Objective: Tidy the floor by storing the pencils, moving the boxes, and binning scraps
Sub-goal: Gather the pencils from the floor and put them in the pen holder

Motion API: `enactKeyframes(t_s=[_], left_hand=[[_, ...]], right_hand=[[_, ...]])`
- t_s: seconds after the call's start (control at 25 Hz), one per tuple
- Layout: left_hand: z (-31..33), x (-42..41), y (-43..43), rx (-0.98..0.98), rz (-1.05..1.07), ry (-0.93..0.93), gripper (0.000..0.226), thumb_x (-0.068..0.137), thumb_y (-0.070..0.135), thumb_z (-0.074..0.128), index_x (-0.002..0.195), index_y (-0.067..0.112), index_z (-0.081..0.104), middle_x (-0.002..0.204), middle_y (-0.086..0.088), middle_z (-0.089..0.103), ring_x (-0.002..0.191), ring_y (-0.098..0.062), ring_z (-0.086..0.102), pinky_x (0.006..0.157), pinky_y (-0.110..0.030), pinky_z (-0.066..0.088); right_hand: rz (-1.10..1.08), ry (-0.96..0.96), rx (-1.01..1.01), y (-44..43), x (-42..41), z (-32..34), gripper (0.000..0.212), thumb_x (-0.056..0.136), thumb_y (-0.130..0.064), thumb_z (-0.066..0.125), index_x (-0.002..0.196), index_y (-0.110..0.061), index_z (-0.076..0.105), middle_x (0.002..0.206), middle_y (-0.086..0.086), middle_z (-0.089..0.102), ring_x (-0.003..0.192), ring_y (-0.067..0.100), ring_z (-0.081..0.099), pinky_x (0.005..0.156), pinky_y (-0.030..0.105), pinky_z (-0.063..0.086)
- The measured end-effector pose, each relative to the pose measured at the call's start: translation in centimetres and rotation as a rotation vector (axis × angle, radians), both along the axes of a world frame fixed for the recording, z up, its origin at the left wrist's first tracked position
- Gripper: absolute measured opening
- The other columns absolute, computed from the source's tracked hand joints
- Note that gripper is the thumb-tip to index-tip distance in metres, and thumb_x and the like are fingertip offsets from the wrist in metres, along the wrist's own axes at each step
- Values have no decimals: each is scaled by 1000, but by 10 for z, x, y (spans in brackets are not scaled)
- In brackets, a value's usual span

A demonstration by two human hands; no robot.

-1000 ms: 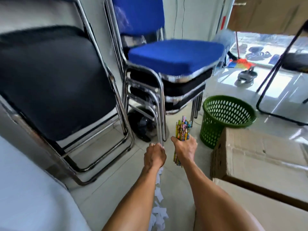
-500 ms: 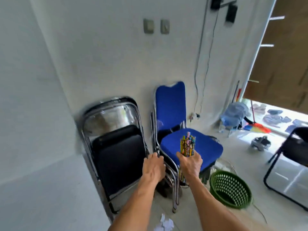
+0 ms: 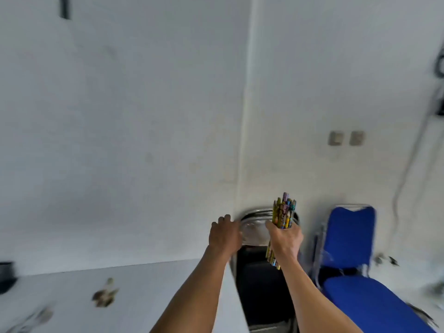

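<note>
My right hand is shut on a thick bundle of coloured pencils, held upright at about chest height with the tips pointing up. The bundle's lower ends stick out below my fist. My left hand is just to the left, back towards me, fingers curled against the chrome top rim of a folded black chair. Its palm is hidden, so I cannot tell whether it grips the rim. No boxes, paper scraps or bin are in view.
A white table fills the lower left, with a bunch of keys and a dark object at its far-left edge. Blue padded chairs stand right of the black chair. White walls meet in a corner ahead.
The view has swung up from the floor to the wall and table. Both hands rose with it, the pencil bundle still gripped. The green basket, cardboard boxes and paper scraps have dropped out of view.
</note>
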State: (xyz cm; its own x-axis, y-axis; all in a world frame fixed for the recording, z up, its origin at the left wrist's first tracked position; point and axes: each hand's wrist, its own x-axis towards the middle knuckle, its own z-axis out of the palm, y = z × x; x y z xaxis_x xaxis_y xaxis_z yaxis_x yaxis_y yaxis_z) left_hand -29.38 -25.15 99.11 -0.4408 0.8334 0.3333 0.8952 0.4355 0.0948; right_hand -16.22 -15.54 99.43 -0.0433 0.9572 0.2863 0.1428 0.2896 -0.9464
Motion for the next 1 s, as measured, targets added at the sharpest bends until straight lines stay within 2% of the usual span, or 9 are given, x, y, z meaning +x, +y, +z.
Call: enactKeyframes(t_s=[0.16, 0.28, 0.6, 0.72, 0.84, 1.0], left_hand=[[20, -105, -128, 17, 141, 11, 35, 100, 32, 44, 127, 11, 54, 132, -13, 49, 121, -32, 47, 96, -42, 39], [21, -182, -229, 43, 241, 8, 35, 100, 31, 45, 126, 10, 54, 131, -13, 49, 120, -32, 47, 96, -42, 39], [5, -324, -456, 35, 491, -17, 32, 98, 30, 48, 122, 9, 56, 127, -14, 51, 117, -34, 49, 94, -42, 39], [-2, -368, -520, 44, 574, -24, 30, 98, 29, 49, 119, 9, 56, 125, -13, 52, 116, -33, 50, 92, -41, 40], [-14, -419, -577, 24, 637, -44, 31, 98, 29, 49, 121, 10, 56, 126, -13, 51, 117, -33, 49, 94, -43, 40], [-32, -497, -624, 16, 666, -85, 34, 99, 29, 48, 126, 10, 55, 130, -12, 50, 121, -31, 47, 97, -42, 39]], right_hand=[[149, -12, 31, -106, -111, 20, 31, 55, -40, 69, 57, -11, 58, 51, 3, 59, 47, 21, 56, 43, 27, 41], [245, 23, 17, -196, -196, 24, 29, 57, -37, 70, 59, -11, 57, 53, 5, 60, 55, 26, 59, 48, 29, 44], [507, 13, -10, -389, -374, 16, 30, 60, -34, 73, 64, -9, 59, 62, 11, 64, 60, 31, 63, 56, 39, 56], [591, 20, -20, -447, -434, 8, 29, 61, -32, 74, 66, -7, 60, 65, 14, 66, 62, 34, 66, 58, 40, 58], [664, 28, -41, -501, -496, -6, 28, 61, -31, 74, 67, -7, 61, 65, 13, 67, 60, 32, 65, 54, 35, 54], [696, 50, -59, -551, -581, -23, 28, 61, -31, 74, 65, -8, 59, 61, 10, 64, 56, 27, 60, 54, 33, 52]])
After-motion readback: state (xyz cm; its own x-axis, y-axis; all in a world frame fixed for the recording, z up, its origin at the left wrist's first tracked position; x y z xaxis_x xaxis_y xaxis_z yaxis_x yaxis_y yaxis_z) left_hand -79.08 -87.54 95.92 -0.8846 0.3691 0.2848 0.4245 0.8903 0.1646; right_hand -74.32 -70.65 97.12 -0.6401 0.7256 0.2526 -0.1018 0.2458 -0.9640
